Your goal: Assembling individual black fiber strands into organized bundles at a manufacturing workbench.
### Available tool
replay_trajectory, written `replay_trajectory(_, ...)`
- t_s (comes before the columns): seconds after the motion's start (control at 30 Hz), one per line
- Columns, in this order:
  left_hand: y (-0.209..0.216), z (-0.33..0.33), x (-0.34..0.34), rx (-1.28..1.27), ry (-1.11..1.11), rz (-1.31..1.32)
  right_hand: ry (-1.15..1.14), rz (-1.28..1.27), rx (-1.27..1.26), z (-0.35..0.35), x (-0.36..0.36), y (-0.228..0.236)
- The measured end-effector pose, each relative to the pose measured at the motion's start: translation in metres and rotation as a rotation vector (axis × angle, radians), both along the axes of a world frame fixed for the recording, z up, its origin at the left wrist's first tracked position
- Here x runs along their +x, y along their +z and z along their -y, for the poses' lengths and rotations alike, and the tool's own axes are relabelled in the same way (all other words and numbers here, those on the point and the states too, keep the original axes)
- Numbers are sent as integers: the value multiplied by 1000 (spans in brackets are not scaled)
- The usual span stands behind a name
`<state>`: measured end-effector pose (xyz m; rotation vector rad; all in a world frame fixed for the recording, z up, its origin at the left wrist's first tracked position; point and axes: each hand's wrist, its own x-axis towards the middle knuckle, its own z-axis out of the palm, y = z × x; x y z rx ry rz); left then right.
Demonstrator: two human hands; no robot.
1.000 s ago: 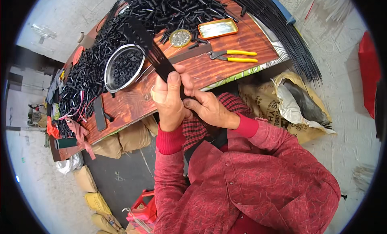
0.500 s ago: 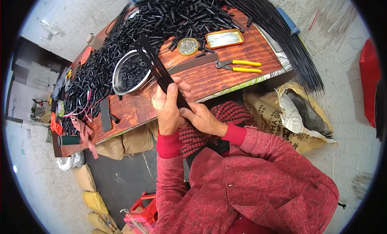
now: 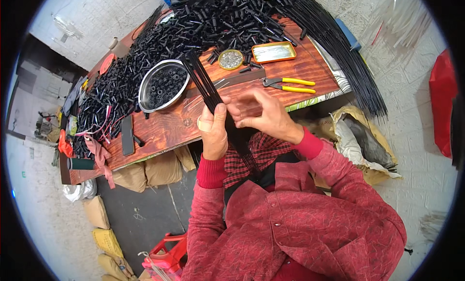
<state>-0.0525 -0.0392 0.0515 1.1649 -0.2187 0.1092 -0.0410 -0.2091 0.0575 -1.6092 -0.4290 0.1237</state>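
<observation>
A bundle of long thin black rods [image 3: 204, 86] slants across my lap, its far ends reaching over the table edge. My left hand [image 3: 214, 136] is closed round the bundle, thumb on top; a light-coloured band wraps one of its fingers. To the right of the rods, my right hand [image 3: 272, 115] is lifted with its fingers curved and apart, and nothing shows between them. Its thumb tip comes close to the bundle; whether they touch I cannot tell. Beyond the rods stands a metal bowl [image 3: 140, 90] of small black rings.
On the wooden table [image 3: 169, 128] lie a heap of black tubular parts [image 3: 213, 22], yellow-handled pliers [image 3: 298, 85], a small round dish [image 3: 230, 60], and an orange tray [image 3: 273, 52] of thin pale pins. More long rods [image 3: 356, 68] hang off the right side, above an opened sack [image 3: 327, 131].
My right hand has let go of the rods and moved up and right, its fingers spreading. My left hand still holds the bundle, slightly further right in the picture.
</observation>
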Motion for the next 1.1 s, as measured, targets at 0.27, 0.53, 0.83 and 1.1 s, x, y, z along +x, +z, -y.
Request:
replay_trajectory(0.27, -3, 8, 0, 26, 6, -10, -130, 586, -231, -12, 57, 49)
replay_trajectory(0.53, 1, 9, -1, -21, -48, -25, 234, 101, -9, -30, 70, 77)
replay_trajectory(0.83, 0, 0, 2, 8, -160, -63, 285, -37, -4, -33, 73, 81)
replay_trajectory(1.1, -16, -3, 10, -287, -139, -203, 141, 706, -97, -7, 50, 85)
